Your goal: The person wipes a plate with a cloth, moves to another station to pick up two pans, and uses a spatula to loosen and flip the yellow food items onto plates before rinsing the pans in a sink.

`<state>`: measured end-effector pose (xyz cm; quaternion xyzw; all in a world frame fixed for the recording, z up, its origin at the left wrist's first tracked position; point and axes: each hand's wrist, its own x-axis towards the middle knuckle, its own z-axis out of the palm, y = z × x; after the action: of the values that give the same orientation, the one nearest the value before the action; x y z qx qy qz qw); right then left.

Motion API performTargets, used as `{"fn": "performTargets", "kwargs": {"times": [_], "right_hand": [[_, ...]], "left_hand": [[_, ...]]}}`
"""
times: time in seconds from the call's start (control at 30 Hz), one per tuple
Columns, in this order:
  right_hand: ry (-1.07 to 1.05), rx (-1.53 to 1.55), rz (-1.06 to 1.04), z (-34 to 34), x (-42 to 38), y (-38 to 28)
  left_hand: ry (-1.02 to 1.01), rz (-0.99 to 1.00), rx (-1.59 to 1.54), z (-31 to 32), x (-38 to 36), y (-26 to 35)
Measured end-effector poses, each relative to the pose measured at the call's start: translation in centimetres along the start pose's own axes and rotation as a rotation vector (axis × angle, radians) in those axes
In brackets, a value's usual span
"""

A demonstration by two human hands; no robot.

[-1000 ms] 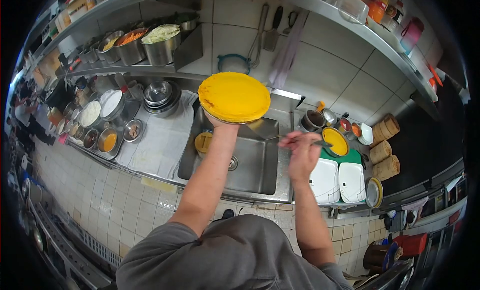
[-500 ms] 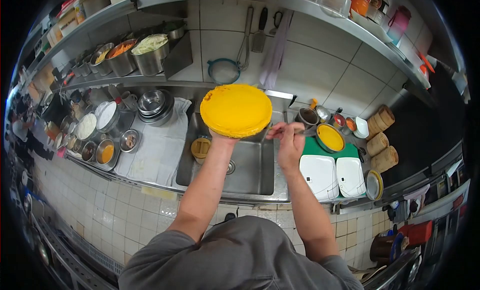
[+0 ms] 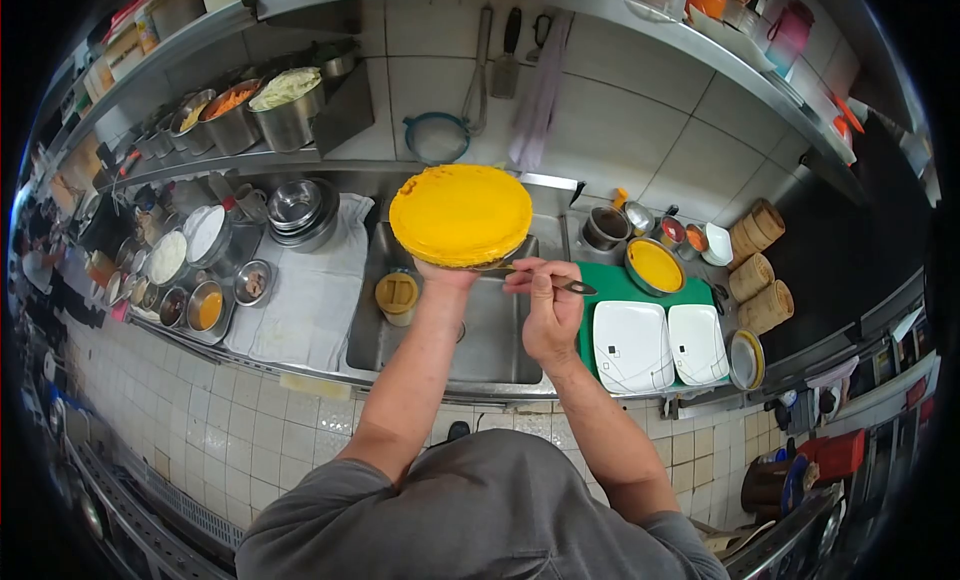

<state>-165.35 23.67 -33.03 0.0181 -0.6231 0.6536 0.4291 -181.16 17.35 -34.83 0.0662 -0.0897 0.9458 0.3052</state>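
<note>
Standing at the sink (image 3: 400,350), the person holds a round yellow plate (image 3: 461,215) up above the basin. The left hand (image 3: 447,273) is under the plate, mostly hidden by it, so how far it is open I cannot tell — it seems to carry the plate from below on the palm or the fingers. The right hand (image 3: 548,310) is closed around the handle of a thin metal utensil (image 3: 545,278), and the tip of this tool reaches to the lower edge of the plate.

I judge the plate to be stiff and not heavy, since one hand alone keeps it level. Its yellow top looks smooth and perhaps wet, so it may be slippery; a hold under the middle, or at the rim with the thumb on top, seems the safest.

Inside the sink, below the plate, stands a small yellow cup (image 3: 397,294). Right of the sink lies a green board (image 3: 610,290) with a yellow bowl (image 3: 654,266) and two white rectangular dishes (image 3: 632,346). Left of the sink there is a white cloth (image 3: 310,300) with stacked steel bowls (image 3: 301,212) — behind the sink, a tiled wall with hanging tools.
</note>
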Motion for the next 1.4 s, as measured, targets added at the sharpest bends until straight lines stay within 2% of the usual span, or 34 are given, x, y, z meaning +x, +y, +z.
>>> {"fn": "performTargets", "kwargs": {"times": [0.13,0.2,0.27,0.3,0.4,0.5,0.53,0.6,0.67,0.73,0.9,1.0,1.07,1.13,1.2,1.3,1.4], "right_hand": [[-0.002,0.054,0.06,-1.3,-1.1,-0.5],[0.106,0.132,0.075,-4.0,-0.7,-0.6],[0.198,0.064,0.137,-6.9,1.2,-0.5],[0.204,0.064,0.139,-8.3,2.3,0.2],[0.209,0.04,0.101,-10.7,6.0,2.8],[0.193,0.049,0.132,-11.4,8.8,3.8],[0.16,0.064,0.208,-11.2,9.3,4.1],[0.149,0.077,0.285,-11.1,8.4,4.9],[0.086,0.217,0.387,-11.4,7.2,6.3],[0.12,0.235,0.42,-12.3,5.4,6.8],[0.168,0.302,0.532,-17.5,-2.7,3.8],[0.098,0.284,0.548,-20.9,-8.3,1.7],[-0.037,0.048,0.492,-23.5,-11.2,-0.8],[-0.065,-0.056,0.48,-26.3,-13.9,-3.3],[-0.1,-0.159,0.464,-29.6,-16.0,-5.9],[-0.217,-0.494,0.283,-35.6,-18.1,-9.1],[-0.265,-0.616,0.266,-41.9,-19.9,-12.7]], "left_hand": [[0.105,0.135,0.078,-0.3,0.1,1.5],[0.019,0.087,0.047,-0.3,-0.4,2.6],[-0.047,0.028,0.075,-0.7,-1.2,3.8],[-0.11,-0.039,0.101,-1.1,-1.7,4.1],[-0.106,-0.008,0.213,-2.5,-3.3,4.1],[-0.099,-0.074,0.24,-3.0,-5.3,3.0],[-0.098,-0.087,0.243,-3.4,-5.5,2.7],[-0.101,-0.176,0.343,-5.0,-5.8,2.0],[-0.103,-0.216,0.371,-6.2,-6.1,1.6],[-0.107,-0.269,0.407,-7.2,-6.7,0.6],[-0.055,-0.339,0.449,-9.2,-9.8,-2.4],[-0.018,-0.349,0.458,-10.6,-11.6,-5.2],[0.001,-0.363,0.461,-11.7,-12.5,-7.9],[0.016,-0.385,0.462,-12.8,-13.4,-11.4],[0.03,-0.402,0.46,-13.9,-14.2,-15.6],[0.052,-0.412,0.474,-15.9,-15.8,-22.9],[0.086,-0.396,0.493,-18.1,-17.9,-30.5]]}}
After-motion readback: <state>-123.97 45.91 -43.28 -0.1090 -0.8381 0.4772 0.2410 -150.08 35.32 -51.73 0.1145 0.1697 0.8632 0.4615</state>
